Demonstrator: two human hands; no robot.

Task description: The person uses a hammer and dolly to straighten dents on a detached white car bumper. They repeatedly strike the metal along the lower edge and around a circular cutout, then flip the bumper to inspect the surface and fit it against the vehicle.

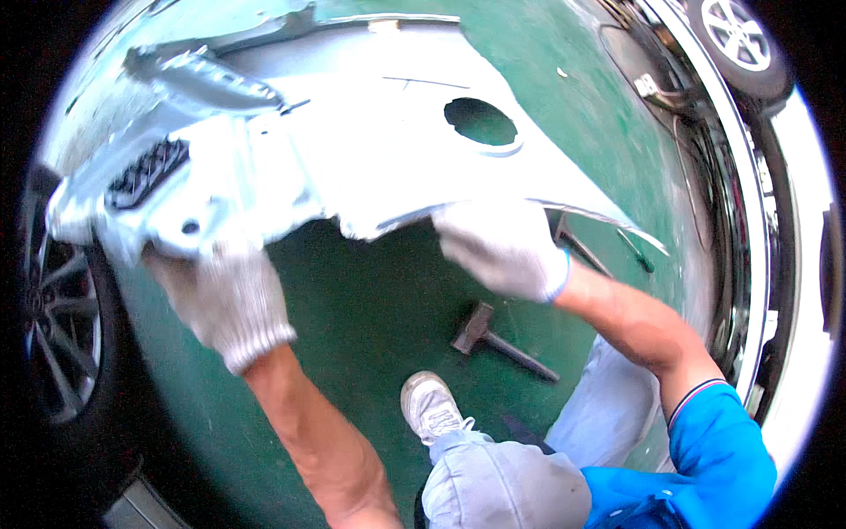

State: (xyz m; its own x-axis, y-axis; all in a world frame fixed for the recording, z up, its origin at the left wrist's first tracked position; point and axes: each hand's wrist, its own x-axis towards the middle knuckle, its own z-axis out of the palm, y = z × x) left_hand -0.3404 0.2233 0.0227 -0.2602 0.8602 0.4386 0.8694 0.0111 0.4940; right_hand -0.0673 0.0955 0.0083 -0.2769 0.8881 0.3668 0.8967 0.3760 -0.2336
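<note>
A large white car body panel [379, 150] spans the upper half of the view, raised in front of me. It has an oval hole toward its right and a black vent grille [150, 174] at its left end. My left hand [220, 300], in a pale knitted glove, is closed round the near edge at the left, its fingertips hidden by the metal. The gloved right hand [502, 251] grips the curved near edge farther right, its fingers also partly hidden. Below the panel, between my arms, a heavy hammer [476, 331] lies on the floor.
Another long-handled tool [583, 249] and a green-handled screwdriver [639, 251] lie on the green floor [370, 300], right of my right hand. A car wheel [66, 317] stands close on the left. Along the right run a vehicle's side, a hose and another wheel [740, 40].
</note>
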